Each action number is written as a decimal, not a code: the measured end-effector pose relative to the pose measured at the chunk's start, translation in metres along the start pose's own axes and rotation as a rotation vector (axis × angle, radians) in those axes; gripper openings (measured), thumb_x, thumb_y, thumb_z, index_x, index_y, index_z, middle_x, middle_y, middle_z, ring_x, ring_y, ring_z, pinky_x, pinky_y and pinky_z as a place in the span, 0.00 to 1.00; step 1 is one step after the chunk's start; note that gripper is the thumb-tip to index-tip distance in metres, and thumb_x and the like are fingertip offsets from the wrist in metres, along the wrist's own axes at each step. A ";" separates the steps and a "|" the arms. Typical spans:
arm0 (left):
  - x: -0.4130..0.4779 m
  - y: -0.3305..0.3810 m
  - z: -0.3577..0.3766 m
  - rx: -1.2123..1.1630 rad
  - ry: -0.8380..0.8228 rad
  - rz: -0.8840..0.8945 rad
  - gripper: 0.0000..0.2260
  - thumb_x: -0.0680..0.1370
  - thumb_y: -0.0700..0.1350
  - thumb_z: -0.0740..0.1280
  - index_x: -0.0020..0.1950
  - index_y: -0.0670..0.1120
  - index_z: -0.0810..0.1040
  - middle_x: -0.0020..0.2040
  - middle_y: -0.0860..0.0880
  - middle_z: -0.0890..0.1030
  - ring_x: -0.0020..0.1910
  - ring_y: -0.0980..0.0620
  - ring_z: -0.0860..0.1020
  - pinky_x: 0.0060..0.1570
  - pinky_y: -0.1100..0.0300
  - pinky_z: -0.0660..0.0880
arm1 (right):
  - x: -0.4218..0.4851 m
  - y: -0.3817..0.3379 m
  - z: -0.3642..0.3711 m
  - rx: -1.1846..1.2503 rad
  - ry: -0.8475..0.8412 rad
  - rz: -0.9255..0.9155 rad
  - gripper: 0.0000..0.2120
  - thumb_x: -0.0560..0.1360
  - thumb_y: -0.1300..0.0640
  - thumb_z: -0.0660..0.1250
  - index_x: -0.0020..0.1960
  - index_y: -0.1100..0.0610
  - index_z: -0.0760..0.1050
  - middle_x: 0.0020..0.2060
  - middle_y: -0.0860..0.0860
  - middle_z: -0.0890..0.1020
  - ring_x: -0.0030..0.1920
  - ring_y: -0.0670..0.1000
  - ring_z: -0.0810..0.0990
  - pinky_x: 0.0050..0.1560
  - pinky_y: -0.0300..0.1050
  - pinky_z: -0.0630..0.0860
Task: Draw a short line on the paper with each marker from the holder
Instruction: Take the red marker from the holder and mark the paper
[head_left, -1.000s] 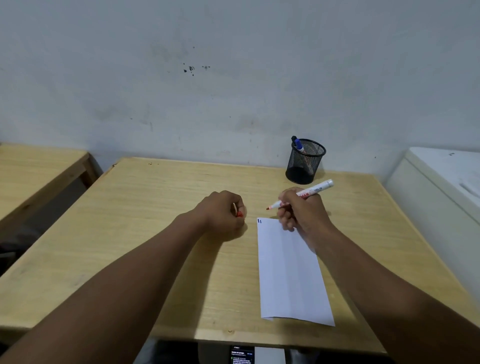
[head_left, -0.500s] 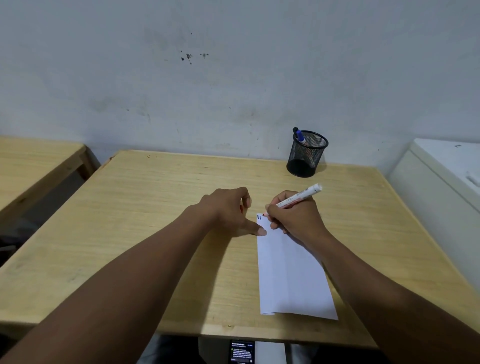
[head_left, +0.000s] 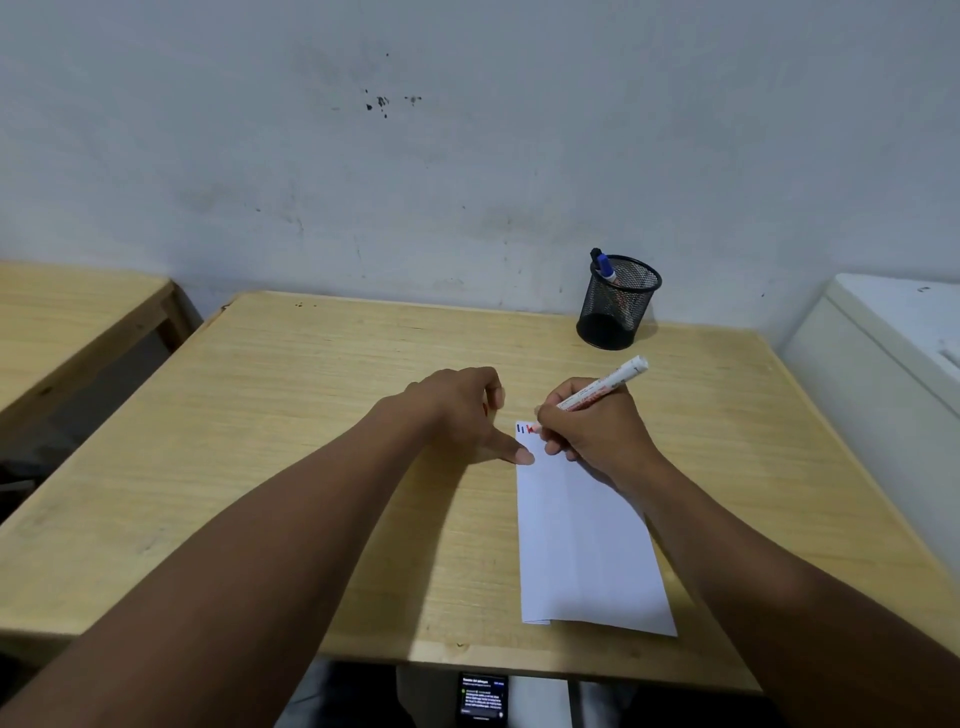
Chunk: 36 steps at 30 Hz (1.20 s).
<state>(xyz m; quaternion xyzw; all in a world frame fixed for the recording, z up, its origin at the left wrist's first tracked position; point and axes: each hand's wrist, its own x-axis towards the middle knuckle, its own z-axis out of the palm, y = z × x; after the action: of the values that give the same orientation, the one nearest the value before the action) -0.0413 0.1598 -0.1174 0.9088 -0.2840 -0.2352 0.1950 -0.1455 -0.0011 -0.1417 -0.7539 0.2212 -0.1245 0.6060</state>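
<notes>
Right hand (head_left: 597, 436) fingers grip the red marker (head_left: 602, 387), tip on the paper (head_left: 582, 540) top-left corner, left hand (head_left: 457, 415) forefinger pinning the edge beside it.

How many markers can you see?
2. A red marker is in the right hand, its tip on the paper. A blue marker stands in the holder. More may hide inside.

Second wooden table (head_left: 67, 322) at left; white cabinet (head_left: 893, 353) at right; phone (head_left: 482, 699) below.
</notes>
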 end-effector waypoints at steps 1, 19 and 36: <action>-0.001 -0.001 -0.001 -0.034 0.000 0.004 0.30 0.58 0.66 0.81 0.51 0.55 0.74 0.45 0.55 0.83 0.46 0.53 0.81 0.53 0.52 0.80 | 0.001 -0.001 -0.001 0.056 0.015 0.011 0.05 0.71 0.63 0.73 0.44 0.65 0.80 0.32 0.62 0.84 0.30 0.55 0.82 0.28 0.43 0.74; 0.013 0.035 -0.053 -1.049 0.267 0.134 0.13 0.75 0.51 0.77 0.53 0.44 0.87 0.47 0.50 0.87 0.39 0.52 0.81 0.42 0.58 0.71 | 0.039 -0.097 -0.047 0.597 -0.021 0.134 0.08 0.78 0.59 0.64 0.43 0.62 0.78 0.27 0.54 0.83 0.23 0.48 0.79 0.23 0.37 0.69; 0.051 0.068 -0.061 -1.184 0.274 0.191 0.10 0.75 0.49 0.77 0.45 0.42 0.86 0.37 0.50 0.84 0.32 0.53 0.75 0.38 0.59 0.70 | 0.058 -0.105 -0.050 0.641 -0.069 0.069 0.05 0.78 0.60 0.72 0.45 0.60 0.79 0.32 0.56 0.85 0.28 0.48 0.83 0.29 0.38 0.74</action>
<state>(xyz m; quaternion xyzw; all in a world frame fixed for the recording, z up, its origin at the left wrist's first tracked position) -0.0004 0.0904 -0.0511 0.6389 -0.1576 -0.2154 0.7215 -0.0985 -0.0547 -0.0325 -0.5207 0.1757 -0.1414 0.8234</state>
